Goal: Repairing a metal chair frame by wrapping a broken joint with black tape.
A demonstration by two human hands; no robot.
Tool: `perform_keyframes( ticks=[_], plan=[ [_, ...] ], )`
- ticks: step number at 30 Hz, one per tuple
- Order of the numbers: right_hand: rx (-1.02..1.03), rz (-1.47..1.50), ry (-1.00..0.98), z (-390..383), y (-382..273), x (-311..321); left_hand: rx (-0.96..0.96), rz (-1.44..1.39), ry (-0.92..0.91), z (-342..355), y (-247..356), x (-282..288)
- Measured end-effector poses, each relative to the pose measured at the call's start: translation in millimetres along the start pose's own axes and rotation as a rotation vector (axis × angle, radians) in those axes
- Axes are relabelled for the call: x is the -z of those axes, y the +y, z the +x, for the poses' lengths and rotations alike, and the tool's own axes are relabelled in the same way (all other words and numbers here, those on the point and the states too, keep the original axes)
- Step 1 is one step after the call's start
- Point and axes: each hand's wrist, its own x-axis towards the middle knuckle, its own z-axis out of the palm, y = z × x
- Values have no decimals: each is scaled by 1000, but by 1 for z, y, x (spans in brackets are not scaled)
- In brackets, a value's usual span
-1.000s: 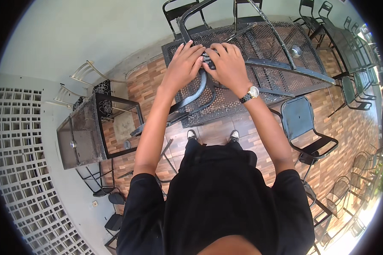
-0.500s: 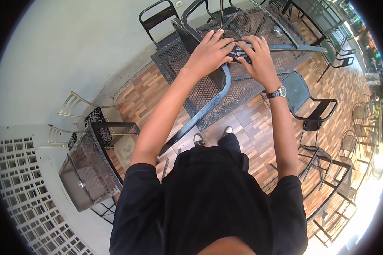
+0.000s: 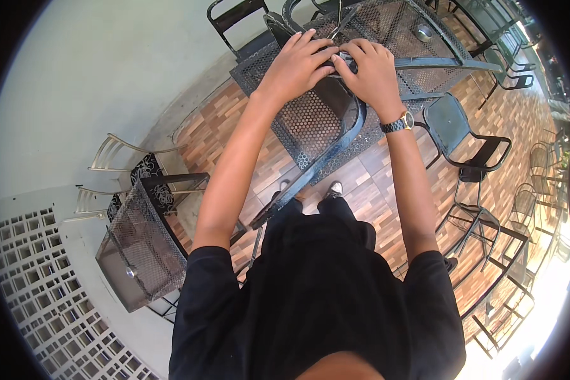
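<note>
A dark metal chair (image 3: 329, 155) with bent tubular legs lies on a black mesh-topped table (image 3: 307, 120). One worn, bluish-grey tube slants down over the table's near edge toward my legs. Both hands meet over the chair's frame. My left hand (image 3: 301, 66) has its fingers bent over a small dark piece with pale marks (image 3: 345, 58), thumb toward the right hand. Closed on that piece from the other side is my right hand (image 3: 370, 69), below a dark wristwatch (image 3: 398, 122). The fingers cover most of the piece, so its kind is hidden.
A black chair (image 3: 237, 19) stands behind the table by the wall. To the right is a grey-blue metal chair (image 3: 446, 120), with more chairs and tables beyond. A smaller mesh table (image 3: 149, 247) stands at left. A round metal object (image 3: 423, 33) sits on the big table.
My hands have drawn slightly closer together and moved a little left and up in view. The chair's slanting tube has shifted right and now crosses in front of my left shoe.
</note>
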Motion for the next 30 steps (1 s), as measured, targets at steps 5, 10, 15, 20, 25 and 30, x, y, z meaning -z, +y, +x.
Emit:
perform_keyframes(
  ticks=[5,10,15,20,25,30],
  plan=[
    [-27,-1,98,-7,4,-4,-89,-140,-26,5,-18,-5],
    [-96,-24,25,-5,14,6,-171,-199,89,4,-18,-26],
    [-45,-76,29,-14,1,11,-177,-202,151,2,-24,-36],
    [-44,-133,-35,-21,-1,5,-187,-176,152,4,-31,-35],
    [-36,-142,12,-25,9,0,-214,-199,81,10,-32,-29],
    [-54,-141,20,-22,6,-3,-299,-317,-56,16,-58,-18]
  ],
)
